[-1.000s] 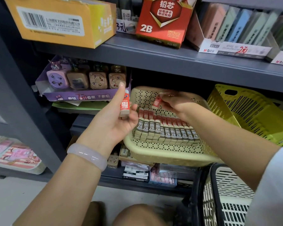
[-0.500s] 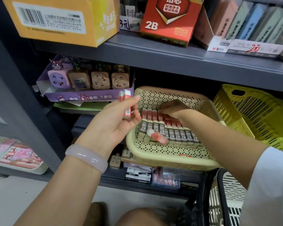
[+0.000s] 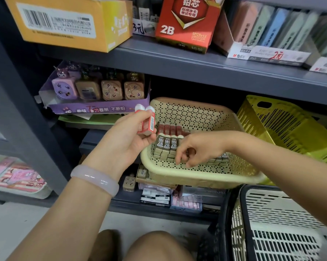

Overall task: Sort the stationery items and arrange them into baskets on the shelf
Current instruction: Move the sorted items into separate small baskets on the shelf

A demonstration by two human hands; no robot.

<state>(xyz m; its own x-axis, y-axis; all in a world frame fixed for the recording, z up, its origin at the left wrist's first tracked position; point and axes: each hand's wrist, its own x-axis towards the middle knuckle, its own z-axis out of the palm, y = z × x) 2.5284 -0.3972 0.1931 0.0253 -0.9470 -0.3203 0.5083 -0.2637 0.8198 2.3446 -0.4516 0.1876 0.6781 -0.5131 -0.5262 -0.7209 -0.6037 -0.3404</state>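
Erasers (image 3: pixel 147 123), small and sleeved in red card, pinched in the left hand (image 3: pixel 127 144) at frame centre-left, white ends upward, just beside the left rim of the cream basket (image 3: pixel 202 178). Probably light and stiff enough to take by the long sides of the sleeve; likely a little slick on the card, grippier on the bare rubber ends. Nothing fragile, by the look of them. Inside the basket, at mid-frame, rows of grey 2B erasers (image 3: pixel 166 146) packed edge to edge, with a red row (image 3: pixel 170 129) behind toward the back wall.

Left forearm raised from the lower left, wrist bent back, thumb and fingers curled round the red pair. Right hand (image 3: pixel 194 149) reached in from the right edge, palm down over the grey rows, fingertips (image 3: pixel 179 159) curled downward onto the front row; whether pinching one piece or merely pressing, could not be told. Yellow basket (image 3: pixel 283 129) tilted at the right, unused.
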